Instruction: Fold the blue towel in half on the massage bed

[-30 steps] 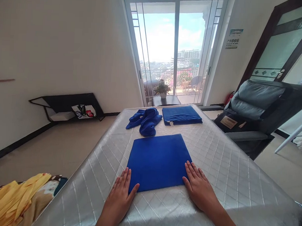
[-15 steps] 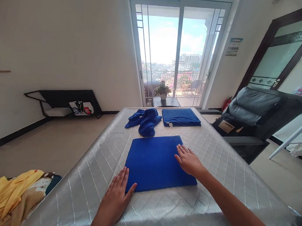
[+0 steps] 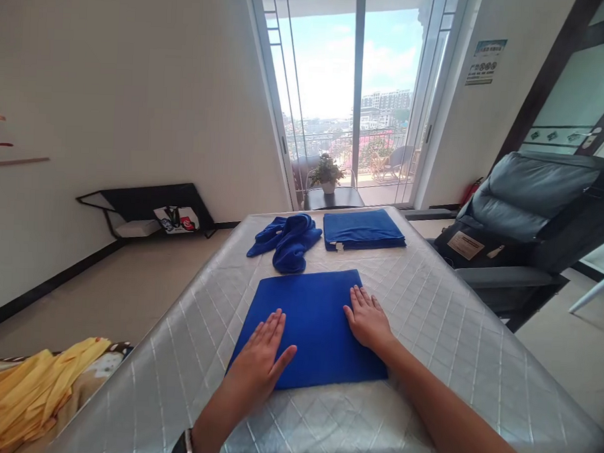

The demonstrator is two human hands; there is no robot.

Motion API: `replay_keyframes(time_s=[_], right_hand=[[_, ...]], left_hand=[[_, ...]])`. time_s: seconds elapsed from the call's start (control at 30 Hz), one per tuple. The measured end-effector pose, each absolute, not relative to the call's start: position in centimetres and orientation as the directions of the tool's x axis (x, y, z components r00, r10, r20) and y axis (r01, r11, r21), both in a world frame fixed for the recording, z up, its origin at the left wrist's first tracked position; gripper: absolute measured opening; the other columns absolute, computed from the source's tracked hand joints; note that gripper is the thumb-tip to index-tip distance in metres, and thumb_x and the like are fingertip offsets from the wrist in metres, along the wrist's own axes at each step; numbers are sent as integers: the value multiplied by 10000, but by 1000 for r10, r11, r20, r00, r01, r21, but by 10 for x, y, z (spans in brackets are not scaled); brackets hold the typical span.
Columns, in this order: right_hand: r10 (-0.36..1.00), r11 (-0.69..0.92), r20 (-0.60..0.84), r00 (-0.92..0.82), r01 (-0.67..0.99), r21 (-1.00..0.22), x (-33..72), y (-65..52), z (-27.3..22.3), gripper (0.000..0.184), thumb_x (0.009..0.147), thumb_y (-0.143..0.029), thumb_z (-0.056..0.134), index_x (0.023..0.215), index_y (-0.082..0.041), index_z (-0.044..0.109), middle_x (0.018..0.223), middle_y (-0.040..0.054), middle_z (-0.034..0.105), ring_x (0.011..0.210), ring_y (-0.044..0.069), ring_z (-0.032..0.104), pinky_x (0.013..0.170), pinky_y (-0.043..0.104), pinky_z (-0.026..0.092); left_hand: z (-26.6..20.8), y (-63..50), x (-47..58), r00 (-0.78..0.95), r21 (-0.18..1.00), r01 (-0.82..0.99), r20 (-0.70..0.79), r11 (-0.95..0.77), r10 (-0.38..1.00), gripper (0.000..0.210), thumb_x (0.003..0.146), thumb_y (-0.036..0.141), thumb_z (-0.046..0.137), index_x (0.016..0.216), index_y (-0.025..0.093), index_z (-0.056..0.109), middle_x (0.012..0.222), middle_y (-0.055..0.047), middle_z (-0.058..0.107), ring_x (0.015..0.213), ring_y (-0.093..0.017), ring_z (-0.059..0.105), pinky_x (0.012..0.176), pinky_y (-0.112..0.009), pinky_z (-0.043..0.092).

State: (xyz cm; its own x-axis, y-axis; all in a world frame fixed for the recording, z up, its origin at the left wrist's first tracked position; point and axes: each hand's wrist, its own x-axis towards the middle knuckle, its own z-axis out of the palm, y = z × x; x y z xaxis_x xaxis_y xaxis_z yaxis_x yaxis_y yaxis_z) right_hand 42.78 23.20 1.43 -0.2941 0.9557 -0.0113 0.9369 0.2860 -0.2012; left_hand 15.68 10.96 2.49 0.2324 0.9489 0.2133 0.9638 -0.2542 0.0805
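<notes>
A blue cloth (image 3: 310, 327), folded into a flat rectangle, lies on the silver quilted table cover (image 3: 442, 326) in front of me. Over its left part rests my left hand (image 3: 261, 351), palm down, fingers stretched out and thumb spread. My right hand (image 3: 369, 316) lies flat on the cloth's right edge with its fingers extended. Neither hand grips anything. Beyond the cloth sits a crumpled blue cloth (image 3: 292, 243) on the left. To its right is a neat stack of folded blue cloths (image 3: 364, 229) with a small white tag at its front edge.
A dark padded armchair (image 3: 538, 203) with a black bag (image 3: 474, 247) stands right of the table. Yellow fabric (image 3: 39, 382) is heaped at lower left. Past the far edge, a potted plant (image 3: 328, 174) sits on a dark chair before a glass sliding door (image 3: 318, 73).
My left hand has moved from the cloth's left edge inward, up and to the right over it. My right hand stays near the right edge. The view has shifted slightly.
</notes>
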Motion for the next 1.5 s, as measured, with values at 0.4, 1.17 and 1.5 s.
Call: replay_keyframes(time_s=[0.4, 1.17, 1.5], right_hand=[[932, 358, 9, -362, 917, -175, 434, 229, 13, 619, 995, -298, 298, 1587, -119, 258, 1655, 90, 150, 1528, 237, 121, 1235, 440, 134], [955, 290, -35, -295, 950, -117, 428, 228, 23, 652, 1033, -424, 198, 1584, -75, 227, 1651, 95, 186, 1529, 228, 125, 1235, 456, 119], [948, 311, -33, -317, 942, -124, 410, 281, 34, 660, 1035, -429, 185, 1576, -57, 243, 1643, 116, 227, 1526, 215, 138, 1230, 431, 126]], left_hand=[[9, 206, 299, 432, 193, 861, 206, -470, 878, 686, 1036, 538, 174, 1587, 130, 201, 1641, -126, 251, 1527, -230, 193, 1241, -459, 246], [-33, 191, 97, -38, 107, 994, 217, 15, 975, 842, 998, 631, 128, 1529, 4, 316, 1589, -257, 314, 1492, -339, 282, 1187, -534, 303], [-28, 188, 98, 9, 40, 999, 233, -18, 972, 868, 985, 657, 108, 1518, 19, 357, 1588, -244, 325, 1481, -350, 303, 1190, -500, 296]])
